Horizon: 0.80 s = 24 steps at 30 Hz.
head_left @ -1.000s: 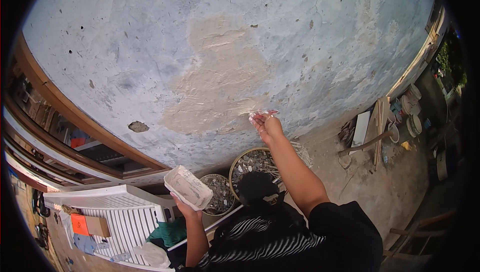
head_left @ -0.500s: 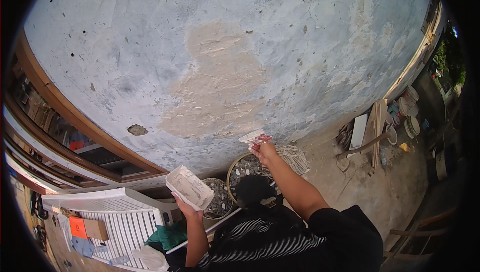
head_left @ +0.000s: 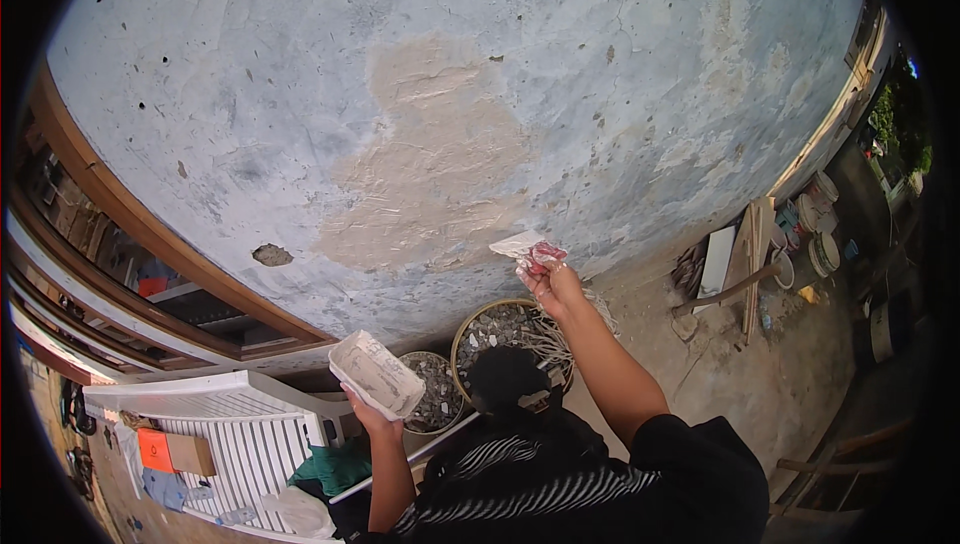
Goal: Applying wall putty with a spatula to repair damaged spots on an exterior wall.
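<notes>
My right hand (head_left: 552, 287) grips the red handle of a putty knife (head_left: 520, 245), its pale blade smeared with filler near the lower right edge of the beige patch (head_left: 440, 164). That patch of filler spreads over the worn bluish-white wall (head_left: 620, 114). Whether the blade touches the wall I cannot tell. Lower and to the left, my left hand (head_left: 376, 412) holds a rectangular white tub (head_left: 376, 372) from beneath, tilted so that its inside shows. Whitish filler coats the inner faces of the tub.
Two round containers of broken rubble (head_left: 495, 329) stand at the wall's foot, with a stringy bundle (head_left: 545, 339) beside them. A white slatted bench (head_left: 250, 454) is at lower left, below a brown window frame (head_left: 200, 264). Boards (head_left: 752, 264) and buckets (head_left: 822, 252) lean or stand at right.
My right hand has moved up and to the right with the putty knife. My left hand and the tub have barely shifted.
</notes>
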Tool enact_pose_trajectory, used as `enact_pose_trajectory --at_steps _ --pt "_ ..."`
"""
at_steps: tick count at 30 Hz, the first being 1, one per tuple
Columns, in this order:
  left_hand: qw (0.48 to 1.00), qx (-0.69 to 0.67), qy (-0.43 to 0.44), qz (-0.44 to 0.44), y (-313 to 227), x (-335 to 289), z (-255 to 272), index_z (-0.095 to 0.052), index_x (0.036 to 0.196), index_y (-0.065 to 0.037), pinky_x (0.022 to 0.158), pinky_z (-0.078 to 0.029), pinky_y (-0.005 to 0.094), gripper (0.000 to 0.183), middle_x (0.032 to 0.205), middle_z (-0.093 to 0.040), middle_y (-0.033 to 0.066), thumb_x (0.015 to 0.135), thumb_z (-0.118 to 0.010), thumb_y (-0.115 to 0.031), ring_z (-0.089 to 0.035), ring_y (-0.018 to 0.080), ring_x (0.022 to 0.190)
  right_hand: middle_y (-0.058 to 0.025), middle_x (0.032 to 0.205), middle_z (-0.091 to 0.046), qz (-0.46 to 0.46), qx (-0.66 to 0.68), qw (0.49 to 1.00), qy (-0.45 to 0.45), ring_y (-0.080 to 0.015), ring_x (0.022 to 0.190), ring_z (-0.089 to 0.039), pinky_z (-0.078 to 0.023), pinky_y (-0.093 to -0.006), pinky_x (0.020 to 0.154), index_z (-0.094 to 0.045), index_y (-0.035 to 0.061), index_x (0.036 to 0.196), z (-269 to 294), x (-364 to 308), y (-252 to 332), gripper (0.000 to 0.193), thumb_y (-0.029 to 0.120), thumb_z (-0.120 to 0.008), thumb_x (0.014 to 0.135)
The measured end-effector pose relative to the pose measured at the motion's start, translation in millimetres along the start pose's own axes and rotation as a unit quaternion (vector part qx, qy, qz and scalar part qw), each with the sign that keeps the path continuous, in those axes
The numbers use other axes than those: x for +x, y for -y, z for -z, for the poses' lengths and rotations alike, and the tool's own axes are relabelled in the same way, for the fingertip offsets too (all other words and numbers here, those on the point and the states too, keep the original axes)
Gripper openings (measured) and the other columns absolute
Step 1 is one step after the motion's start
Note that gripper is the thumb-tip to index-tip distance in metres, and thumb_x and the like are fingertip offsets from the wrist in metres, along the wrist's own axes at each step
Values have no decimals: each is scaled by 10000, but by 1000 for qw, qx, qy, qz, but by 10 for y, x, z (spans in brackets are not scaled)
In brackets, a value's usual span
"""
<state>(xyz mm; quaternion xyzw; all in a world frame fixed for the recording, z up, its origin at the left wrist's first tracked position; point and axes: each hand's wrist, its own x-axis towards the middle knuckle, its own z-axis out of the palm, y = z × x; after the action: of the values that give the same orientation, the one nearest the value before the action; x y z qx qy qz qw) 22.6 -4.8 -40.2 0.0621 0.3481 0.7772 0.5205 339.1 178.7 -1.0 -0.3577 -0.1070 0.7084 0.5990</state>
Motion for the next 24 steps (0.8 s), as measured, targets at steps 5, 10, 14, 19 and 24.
enact_pose_trajectory --at_steps 5,10,14,19,24 --pt "1000 -11 4 18 52 8 -34 -305 1413 -137 1026 -369 466 583 1402 -398 94 964 -294 -509 -428 315 1251 -82 906 -600 -50 -20 997 -47 -204 822 -611 -551 -397 800 -548 64 1000 448 41 -415 128 34 -459 913" --pt "1000 -7 13 7 49 30 -42 -302 1417 -142 1028 -368 464 586 1407 -395 85 964 -290 -513 -432 311 1249 -99 891 -595 -1 51 997 -52 -226 824 -610 -551 -403 806 -537 35 994 105 489 -401 123 9 -440 924" --pt "1000 6 3 3 -17 -19 -117 -302 1417 -144 1027 -370 463 589 1408 -395 81 962 -289 -517 -435 308 1246 -115 896 -612 17 64 997 -27 -220 815 -617 -549 -397 820 -545 2 950 -41 604 -106 92 16 -463 910" --pt "1000 -5 2 -14 -53 -18 24 -316 1411 -143 1021 -376 462 584 1392 -414 81 963 -281 -517 -443 306 1238 -97 902 -615 19 57 998 -8 -216 814 -619 -549 -386 802 -546 27 1008 203 157 -166 139 23 -447 910" --pt "1000 -5 17 -6 -26 12 87 -295 1420 -139 1030 -366 466 592 1407 -393 91 964 -282 -516 -426 311 1254 -90 956 -607 -23 -6 996 -89 -208 833 -607 -551 -384 785 -547 52 1049 489 178 -409 173 33 -440 915"
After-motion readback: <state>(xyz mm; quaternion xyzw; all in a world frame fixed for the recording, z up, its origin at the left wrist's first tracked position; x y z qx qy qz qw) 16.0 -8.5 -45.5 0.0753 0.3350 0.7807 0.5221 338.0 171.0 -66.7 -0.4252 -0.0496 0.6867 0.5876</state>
